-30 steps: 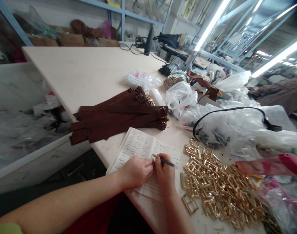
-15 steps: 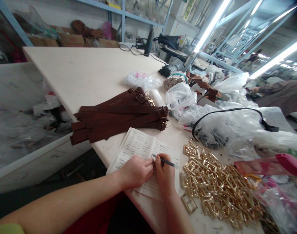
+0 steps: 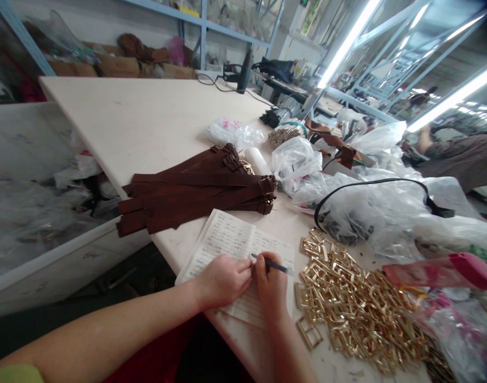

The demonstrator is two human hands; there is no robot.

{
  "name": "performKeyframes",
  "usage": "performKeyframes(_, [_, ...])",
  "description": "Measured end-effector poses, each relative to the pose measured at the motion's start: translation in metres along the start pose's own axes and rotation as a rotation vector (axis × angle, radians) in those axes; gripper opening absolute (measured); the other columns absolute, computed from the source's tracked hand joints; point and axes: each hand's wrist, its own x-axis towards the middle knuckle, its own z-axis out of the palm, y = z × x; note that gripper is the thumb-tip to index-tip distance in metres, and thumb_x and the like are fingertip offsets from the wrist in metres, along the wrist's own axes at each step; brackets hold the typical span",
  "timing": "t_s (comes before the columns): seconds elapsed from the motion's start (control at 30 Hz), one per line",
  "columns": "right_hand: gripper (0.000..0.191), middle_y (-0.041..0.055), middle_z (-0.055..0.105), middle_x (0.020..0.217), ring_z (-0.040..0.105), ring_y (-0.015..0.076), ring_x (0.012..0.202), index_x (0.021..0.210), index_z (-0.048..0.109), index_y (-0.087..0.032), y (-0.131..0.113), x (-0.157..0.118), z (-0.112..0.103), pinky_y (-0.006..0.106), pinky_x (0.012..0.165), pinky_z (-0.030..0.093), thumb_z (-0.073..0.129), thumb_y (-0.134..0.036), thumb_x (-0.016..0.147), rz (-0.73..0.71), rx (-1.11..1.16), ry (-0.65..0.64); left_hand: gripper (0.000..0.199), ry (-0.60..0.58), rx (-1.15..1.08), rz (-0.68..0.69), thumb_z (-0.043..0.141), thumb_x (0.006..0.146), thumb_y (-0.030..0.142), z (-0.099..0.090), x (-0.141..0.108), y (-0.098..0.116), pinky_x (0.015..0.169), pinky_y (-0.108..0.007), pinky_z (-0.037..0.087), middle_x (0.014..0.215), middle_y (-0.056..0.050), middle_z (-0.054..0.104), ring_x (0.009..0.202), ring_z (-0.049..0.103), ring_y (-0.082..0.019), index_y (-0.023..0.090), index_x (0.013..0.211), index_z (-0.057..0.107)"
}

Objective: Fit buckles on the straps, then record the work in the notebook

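The person's right hand [image 3: 270, 282] pinches a slim dark pen [image 3: 275, 268] between thumb and fingers, over an open handwritten notebook [image 3: 225, 236]. The left hand [image 3: 223, 281] rests on the same page just beside it, fingers curled together; whether they grip anything cannot be told. Just right of the right hand sits a heap of gold metal buckles [image 3: 347, 308], and past the notebook, farther from both hands, lie stacked brown suede straps [image 3: 195, 192] on a pale work table [image 3: 127, 122]
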Motion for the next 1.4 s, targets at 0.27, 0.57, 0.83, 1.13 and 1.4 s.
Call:
performKeyframes(0.27, [0.021, 0.0009, 0.058, 0.068, 0.054, 0.0165, 0.062, 0.079, 0.052, -0.02, -0.0008, -0.0011, -0.0006, 0.028, 0.06, 0.043, 0.043, -0.037, 0.085, 0.019, 0.011, -0.003, 0.023, -0.022, 0.002, -0.017, 0.034, 0.091, 0.025, -0.0023, -0.0004, 0.0008, 0.059, -0.03, 0.044, 0.094, -0.005, 0.063, 0.072, 0.059, -0.018, 0.016, 0.09, 0.055])
performKeyframes(0.57, [0.022, 0.0015, 0.059, 0.068, 0.054, 0.0164, 0.061, 0.08, 0.052, -0.02, -0.0011, -0.0012, -0.0026, 0.028, 0.058, 0.043, 0.042, -0.039, 0.086, 0.026, 0.02, 0.017, 0.024, 0.005, -0.014, -0.021, 0.034, 0.091, 0.024, -0.002, 0.001, 0.0019, 0.058, -0.03, 0.044, 0.092, -0.005, 0.062, 0.071, 0.06, -0.017, 0.016, 0.089, 0.057])
performKeyframes(0.83, [0.022, 0.0006, 0.059, 0.067, 0.054, 0.0159, 0.059, 0.079, 0.053, -0.02, 0.0003, -0.0022, -0.0025, 0.027, 0.058, 0.044, 0.042, -0.038, 0.085, 0.018, 0.023, 0.01, 0.024, 0.004, -0.001, -0.016, 0.034, 0.091, 0.024, -0.0023, 0.0007, 0.0023, 0.057, -0.03, 0.043, 0.093, -0.004, 0.063, 0.071, 0.06, -0.017, 0.016, 0.089, 0.057])
performKeyframes(1.13, [0.022, 0.0001, 0.057, 0.064, 0.053, 0.0159, 0.057, 0.079, 0.052, -0.02, -0.001, -0.0011, -0.0031, 0.027, 0.056, 0.043, 0.042, -0.038, 0.085, 0.038, 0.007, 0.032, 0.024, -0.011, -0.004, -0.026, 0.035, 0.091, 0.025, -0.0026, 0.0006, 0.0032, 0.058, -0.03, 0.043, 0.094, -0.005, 0.062, 0.07, 0.059, -0.017, 0.016, 0.093, 0.057])
performKeyframes(1.4, [0.023, 0.0003, 0.057, 0.062, 0.054, 0.0165, 0.057, 0.077, 0.052, -0.02, 0.0005, -0.0026, -0.0025, 0.027, 0.055, 0.043, 0.042, -0.039, 0.085, 0.046, 0.021, 0.066, 0.026, -0.003, -0.007, -0.021, 0.035, 0.091, 0.024, -0.0036, 0.0007, 0.0033, 0.059, -0.03, 0.044, 0.094, -0.006, 0.062, 0.07, 0.059, -0.017, 0.015, 0.092, 0.059])
